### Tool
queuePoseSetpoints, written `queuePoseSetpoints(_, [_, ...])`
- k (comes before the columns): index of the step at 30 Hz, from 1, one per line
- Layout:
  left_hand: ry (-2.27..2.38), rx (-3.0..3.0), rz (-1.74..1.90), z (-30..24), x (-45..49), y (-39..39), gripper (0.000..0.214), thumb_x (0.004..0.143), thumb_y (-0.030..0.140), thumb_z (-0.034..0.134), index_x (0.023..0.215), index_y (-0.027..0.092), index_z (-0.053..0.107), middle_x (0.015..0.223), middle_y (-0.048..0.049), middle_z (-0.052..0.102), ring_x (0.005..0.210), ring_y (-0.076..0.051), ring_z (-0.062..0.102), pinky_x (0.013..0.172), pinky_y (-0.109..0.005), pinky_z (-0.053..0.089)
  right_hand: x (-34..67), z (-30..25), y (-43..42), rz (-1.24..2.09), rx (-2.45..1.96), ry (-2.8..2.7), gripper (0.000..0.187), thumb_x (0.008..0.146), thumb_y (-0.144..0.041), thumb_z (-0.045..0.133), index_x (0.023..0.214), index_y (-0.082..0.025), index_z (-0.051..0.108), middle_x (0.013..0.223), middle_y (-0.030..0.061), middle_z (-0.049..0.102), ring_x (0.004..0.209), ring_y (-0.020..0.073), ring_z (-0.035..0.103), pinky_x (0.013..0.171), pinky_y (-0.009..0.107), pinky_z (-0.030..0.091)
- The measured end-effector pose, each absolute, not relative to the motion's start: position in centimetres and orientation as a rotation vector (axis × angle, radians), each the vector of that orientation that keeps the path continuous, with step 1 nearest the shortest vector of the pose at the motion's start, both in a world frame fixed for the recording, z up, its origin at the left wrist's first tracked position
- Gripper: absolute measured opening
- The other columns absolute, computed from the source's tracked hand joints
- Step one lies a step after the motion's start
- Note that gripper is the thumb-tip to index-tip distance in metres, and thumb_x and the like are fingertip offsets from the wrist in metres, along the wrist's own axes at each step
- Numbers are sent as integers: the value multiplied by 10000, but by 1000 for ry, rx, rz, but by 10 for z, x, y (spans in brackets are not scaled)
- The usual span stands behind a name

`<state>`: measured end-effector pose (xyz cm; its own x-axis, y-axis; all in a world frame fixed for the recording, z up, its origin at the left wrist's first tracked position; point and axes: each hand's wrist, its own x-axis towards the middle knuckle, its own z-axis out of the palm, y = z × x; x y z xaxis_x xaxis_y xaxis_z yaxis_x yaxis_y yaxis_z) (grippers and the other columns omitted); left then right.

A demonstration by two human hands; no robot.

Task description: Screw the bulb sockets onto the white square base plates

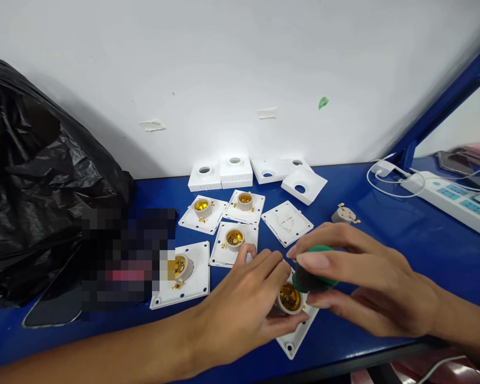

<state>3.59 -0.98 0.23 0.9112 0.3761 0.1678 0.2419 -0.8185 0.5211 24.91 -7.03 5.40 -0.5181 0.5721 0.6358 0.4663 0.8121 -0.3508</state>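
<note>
Head view: pale round socket (pixel 289 298), brassy inside; left grip (pixel 246 298) clasping it, right grip (pixel 380 277) green-black handle (pixel 312 280).

The head camera faces forward and down, close above the table (pixel 344 186).

No readable text or labels.

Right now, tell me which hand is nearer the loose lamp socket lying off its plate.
Right. The right hand is just in front of the loose lamp socket; the left hand is farther off, to the left.
</note>
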Motion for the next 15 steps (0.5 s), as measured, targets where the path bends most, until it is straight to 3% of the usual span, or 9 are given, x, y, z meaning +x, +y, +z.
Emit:
queuePoseSetpoints(2, [446, 2571, 360, 3, 36, -9, 207, 958, 398, 717, 1001, 220, 619, 1104, -54, 684, 1044, -300, 642, 1047, -540, 425, 248, 55, -71, 195, -759, -2228, 413, 1051, -172, 546, 1459, -140, 498, 1288, 109, 659, 1203, 145, 637, 920, 267, 585])
queuePoseSetpoints(5, [447, 2551, 343, 4, 37, -9, 198, 958, 390, 719, 1011, 226, 623, 1130, -54, 677, 1054, -292, 634, 1063, -540, 413, 247, 54, -72, 264, -748, -2216, 422, 1035, -156, 568, 1453, -156, 508, 1307, 102, 657, 1224, 148, 637, 944, 261, 586])
queuePoseSetpoints(10, [449, 2579, 323, 3, 36, -10, 241, 984, 439, 690, 1001, 212, 612, 1083, -59, 682, 1018, -285, 631, 1048, -535, 387, 249, 49, -67, 192, -787, -2044, 579, 901, -122, 757, 1426, -203, 526, 989, 19, 694, 860, 147, 623, 730, 269, 585])
queuePoseSetpoints(15, [458, 2587, 421, 1, 35, -12, 333, 949, 448, 752, 1079, 175, 612, 1099, -77, 680, 1073, -304, 630, 1097, -529, 340, 249, 47, -63, 362, -714, -2064, 638, 965, -105, 655, 1548, -146, 399, 1259, 89, 692, 1114, 165, 643, 929, 310, 575])
